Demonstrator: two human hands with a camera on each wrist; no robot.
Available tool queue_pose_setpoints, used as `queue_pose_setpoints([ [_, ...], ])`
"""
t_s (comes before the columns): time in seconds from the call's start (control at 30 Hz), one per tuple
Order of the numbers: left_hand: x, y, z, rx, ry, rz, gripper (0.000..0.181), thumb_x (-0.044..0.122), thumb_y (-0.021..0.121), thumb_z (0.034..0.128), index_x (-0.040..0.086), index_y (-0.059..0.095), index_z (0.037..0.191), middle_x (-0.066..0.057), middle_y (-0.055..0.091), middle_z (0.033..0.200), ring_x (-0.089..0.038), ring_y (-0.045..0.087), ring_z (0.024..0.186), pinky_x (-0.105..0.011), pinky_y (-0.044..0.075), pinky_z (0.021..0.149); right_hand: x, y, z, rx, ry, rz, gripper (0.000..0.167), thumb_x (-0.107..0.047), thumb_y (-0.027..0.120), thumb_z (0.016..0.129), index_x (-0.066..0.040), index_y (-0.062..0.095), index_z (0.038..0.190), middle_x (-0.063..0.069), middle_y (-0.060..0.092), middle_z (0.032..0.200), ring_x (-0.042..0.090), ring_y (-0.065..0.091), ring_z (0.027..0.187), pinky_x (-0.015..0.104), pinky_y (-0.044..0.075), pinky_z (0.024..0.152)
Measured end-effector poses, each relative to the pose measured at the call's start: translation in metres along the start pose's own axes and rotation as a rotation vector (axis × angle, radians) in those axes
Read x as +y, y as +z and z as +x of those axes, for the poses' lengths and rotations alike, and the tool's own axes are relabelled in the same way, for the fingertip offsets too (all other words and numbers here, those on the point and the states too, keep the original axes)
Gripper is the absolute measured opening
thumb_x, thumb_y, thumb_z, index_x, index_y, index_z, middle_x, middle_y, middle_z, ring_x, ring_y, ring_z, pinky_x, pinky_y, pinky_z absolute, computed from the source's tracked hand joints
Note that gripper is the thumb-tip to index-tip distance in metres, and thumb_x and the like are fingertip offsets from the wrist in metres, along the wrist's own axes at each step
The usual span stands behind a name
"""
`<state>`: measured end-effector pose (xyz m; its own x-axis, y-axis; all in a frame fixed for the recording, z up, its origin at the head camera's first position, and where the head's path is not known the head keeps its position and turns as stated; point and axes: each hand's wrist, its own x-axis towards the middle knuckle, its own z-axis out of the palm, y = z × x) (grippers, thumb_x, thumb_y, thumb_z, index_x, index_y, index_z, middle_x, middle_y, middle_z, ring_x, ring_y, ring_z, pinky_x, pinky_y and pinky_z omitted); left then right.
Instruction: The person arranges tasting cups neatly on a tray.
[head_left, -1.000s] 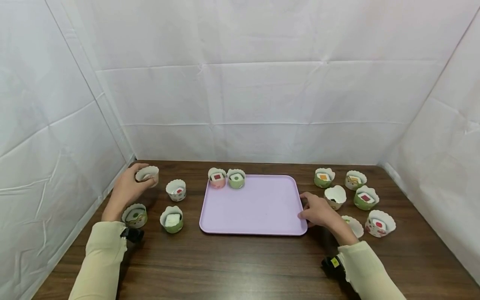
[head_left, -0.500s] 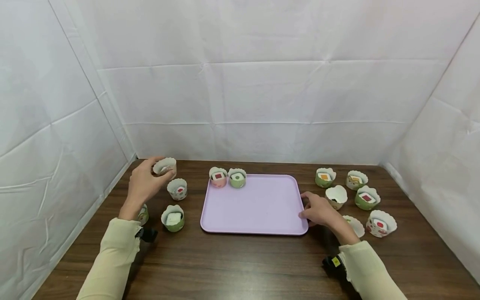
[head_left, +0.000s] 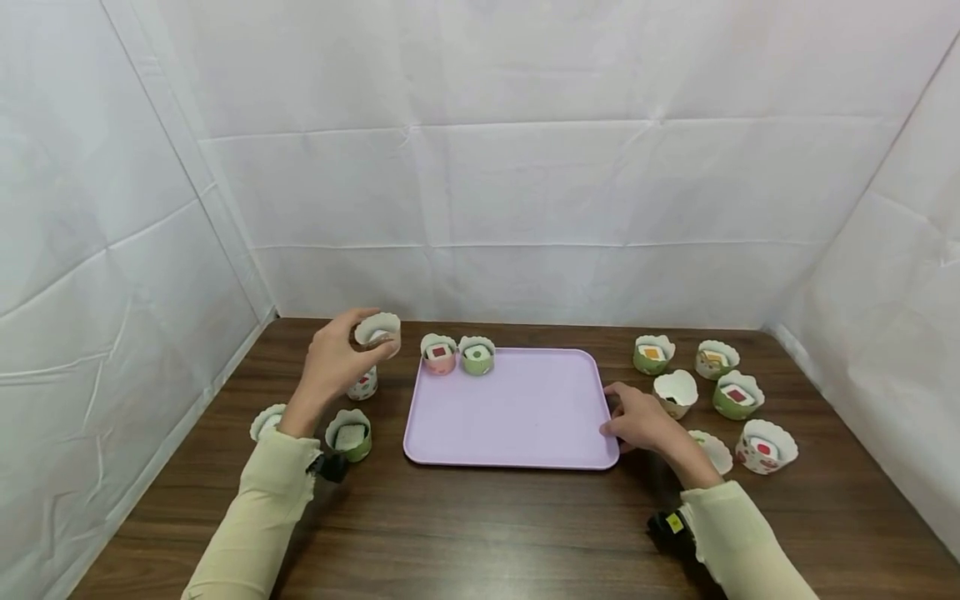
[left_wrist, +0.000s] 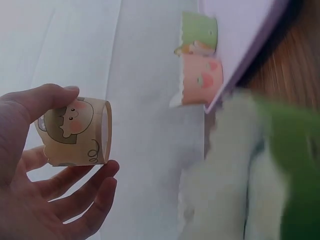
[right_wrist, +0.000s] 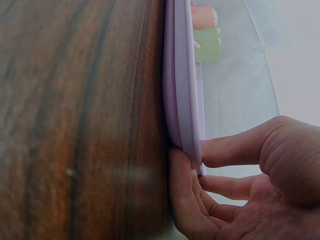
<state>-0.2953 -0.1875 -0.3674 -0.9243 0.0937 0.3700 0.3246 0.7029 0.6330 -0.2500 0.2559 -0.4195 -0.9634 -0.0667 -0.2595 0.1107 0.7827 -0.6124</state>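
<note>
My left hand [head_left: 333,358] grips a cream paper baking cup [head_left: 378,329] between thumb and fingers, above the table left of the tray. A cartoon face is printed on this cup [left_wrist: 80,131] in the left wrist view; something white sits inside. At the tray's right edge, my right hand [head_left: 639,419] pinches the rim of the lilac tray [head_left: 510,417], thumb above and fingers underneath, as the right wrist view shows. A pink cup [head_left: 439,364] and a green cup [head_left: 477,364] stand side by side in the tray's back left corner.
Left of the tray stand a dotted cup [head_left: 363,385], a green cup [head_left: 358,451] and another cup [head_left: 266,422] partly behind the left arm. Several filled cups, among them a red-patterned one [head_left: 765,454], stand on the right. White cloth walls [head_left: 525,192] enclose the dark wooden table [head_left: 480,533].
My left hand has carried the cream cup to the right, from the table's back left corner toward the tray. The right hand stays on the tray's rim.
</note>
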Motion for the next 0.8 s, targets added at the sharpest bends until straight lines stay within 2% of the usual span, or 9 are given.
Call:
queue_pose_setpoints([
  [0.23,0.016,0.025,0.010,-0.031,0.025,-0.036,0.060,0.044,0.079,0.0884,0.018,0.062,0.140,-0.010,0.069,0.127,-0.030,0.065,0.104,-0.048,0.054,0.085,0.000,0.000,0.000,0.004,-0.004,0.000,0.069,-0.002,0.072,0.088,0.009,0.041,0.148,0.024,0.067,0.100,0.025,0.069,0.079,0.035,0.065,0.061],
  [0.53,0.039,0.060,0.020,-0.061,0.032,-0.060,0.062,0.043,0.082,0.0850,0.016,0.064,0.137,-0.009,0.070,0.131,-0.031,0.065,0.117,-0.052,0.054,0.096,0.001,-0.001,0.001,0.009,-0.013,-0.005,0.070,-0.003,0.073,0.088,0.008,0.041,0.148,0.023,0.066,0.100,0.024,0.069,0.078,0.035,0.065,0.061],
  [0.8,0.061,0.084,0.029,-0.086,0.048,-0.104,0.060,0.041,0.082,0.0855,0.017,0.064,0.138,-0.006,0.070,0.129,-0.028,0.065,0.114,-0.047,0.055,0.093,0.002,0.000,0.000,-0.002,-0.005,0.012,0.069,-0.003,0.072,0.088,0.008,0.041,0.149,0.024,0.066,0.102,0.025,0.069,0.081,0.036,0.066,0.063],
])
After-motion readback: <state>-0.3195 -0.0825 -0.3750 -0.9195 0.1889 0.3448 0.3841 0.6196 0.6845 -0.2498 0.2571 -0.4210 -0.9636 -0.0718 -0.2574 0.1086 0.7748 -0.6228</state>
